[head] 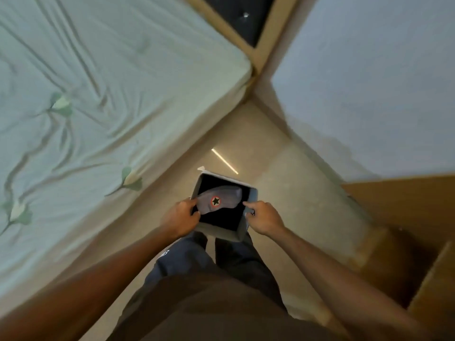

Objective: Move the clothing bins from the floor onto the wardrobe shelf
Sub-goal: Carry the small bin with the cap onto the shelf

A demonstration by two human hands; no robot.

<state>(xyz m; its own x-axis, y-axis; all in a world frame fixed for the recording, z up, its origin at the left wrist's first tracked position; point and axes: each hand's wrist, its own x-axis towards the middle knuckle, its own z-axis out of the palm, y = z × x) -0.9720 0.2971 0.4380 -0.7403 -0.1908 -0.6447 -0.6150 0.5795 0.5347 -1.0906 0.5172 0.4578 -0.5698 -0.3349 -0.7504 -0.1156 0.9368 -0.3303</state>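
Note:
A small grey fabric bin with a black lining is held in front of my legs, above the floor. Inside it lies a grey garment with a black star in a red ring. My left hand grips the bin's left rim, thumb inside. My right hand grips the right rim, forefinger stretched along the edge. The wooden wardrobe stands at the lower right; part of a shelf shows, blurred.
A bed with a pale green sheet fills the left side, its wooden frame at the top. A white wall rises on the right. A strip of beige floor runs between bed and wall.

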